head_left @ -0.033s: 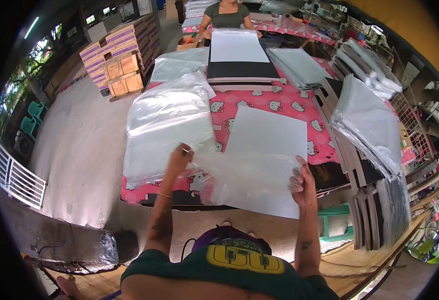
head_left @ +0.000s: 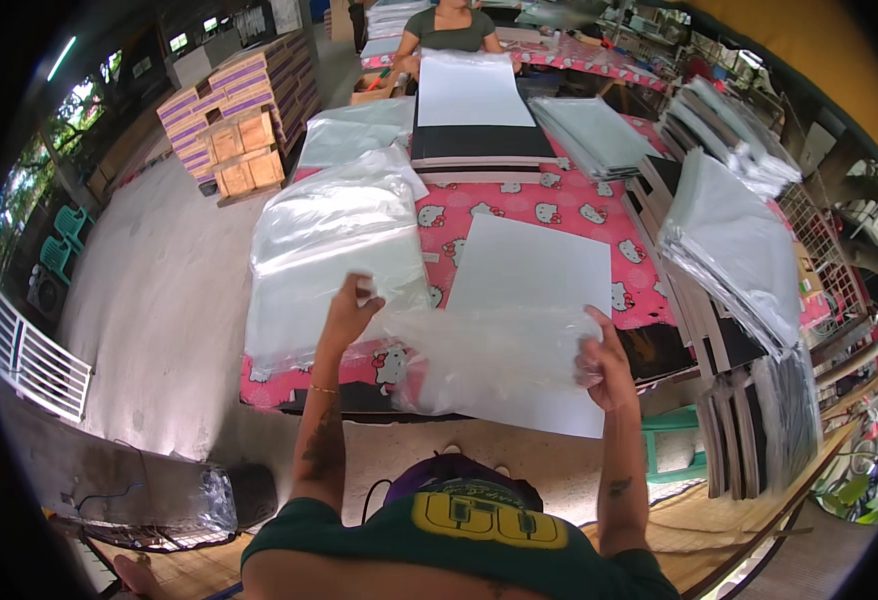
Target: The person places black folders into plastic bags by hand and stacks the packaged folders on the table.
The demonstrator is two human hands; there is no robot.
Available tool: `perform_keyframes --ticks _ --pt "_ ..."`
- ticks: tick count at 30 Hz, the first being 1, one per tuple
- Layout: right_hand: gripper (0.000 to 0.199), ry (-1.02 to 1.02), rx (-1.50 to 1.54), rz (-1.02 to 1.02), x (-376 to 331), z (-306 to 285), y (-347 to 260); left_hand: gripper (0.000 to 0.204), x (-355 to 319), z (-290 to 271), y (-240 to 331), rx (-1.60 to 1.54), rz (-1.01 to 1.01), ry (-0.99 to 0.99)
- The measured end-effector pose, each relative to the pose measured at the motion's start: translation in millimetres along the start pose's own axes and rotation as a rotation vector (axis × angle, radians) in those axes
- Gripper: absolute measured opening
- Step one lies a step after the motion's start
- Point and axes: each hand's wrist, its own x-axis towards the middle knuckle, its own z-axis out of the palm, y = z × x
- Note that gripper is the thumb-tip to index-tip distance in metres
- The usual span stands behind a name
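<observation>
My right hand (head_left: 605, 362) gripped the clear plastic film (head_left: 489, 360), which spread leftward across the white rectangular sheet (head_left: 537, 265). My left hand (head_left: 355, 308) curled near the film, its hold unclear.

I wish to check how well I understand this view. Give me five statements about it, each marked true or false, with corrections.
1. The right hand holds clear plastic. True.
2. The clear plastic lies across part of a white sheet. True.
3. The left hand is holding a black board. False: it holds no board and appears over the pile of plastic at the left.
4. The tablecloth is plain blue. False: it is pink and patterned.
5. Another person is at the table's far side. True.
</observation>
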Motion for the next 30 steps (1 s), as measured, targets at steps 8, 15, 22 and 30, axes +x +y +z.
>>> perform_keyframes --ticks 8,15,22,30 --pt "0.019 -0.763 -1.483 -0.031 -20 69 -91 0.025 -17 68 155 0.150 0.835 -0.660" --pt "0.044 0.717 -2.145 -0.210 -60 11 -120 0.016 -50 35 178 0.425 0.595 0.312" --pt "0.048 -0.126 -1.602 0.227 -113 -99 -79 0.033 -60 -10 138 -0.346 0.466 -0.524" --pt "0.044 0.052 -0.337 0.076 -115 -81 -87 0.034 -90 27 151 0.163 0.612 -0.977"
